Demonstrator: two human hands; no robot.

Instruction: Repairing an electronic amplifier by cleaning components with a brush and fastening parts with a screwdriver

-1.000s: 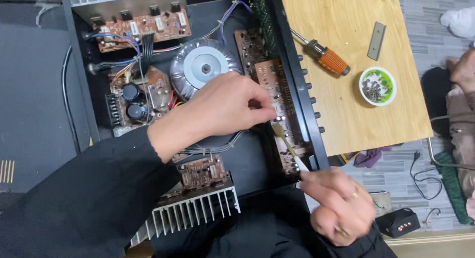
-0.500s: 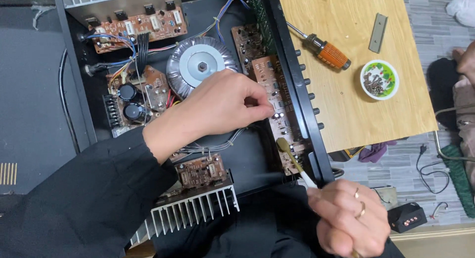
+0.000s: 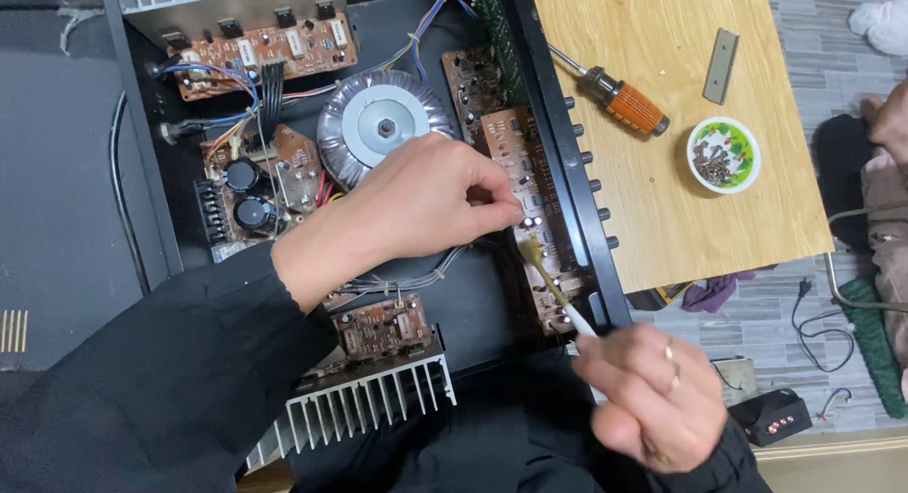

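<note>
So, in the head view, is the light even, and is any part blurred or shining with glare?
Head view: even, soft light with faint shadows; the right hand holding the brush is slightly motion-blurred; the left hand and long circuit board are sharp; the round transformer shows a mild sheen, no harsh glare.

Inside the open chassis [image 3: 85, 219], the ring transformer [image 3: 383, 129] sits left of the long circuit board [image 3: 530, 190]. The left hand [image 3: 426, 204] rests between them; the heat sink [image 3: 364, 403] lies nearer. Right, on the bench [image 3: 681, 219], the screwdriver [image 3: 615, 96] lies left of the small bowl [image 3: 724, 154].
</note>
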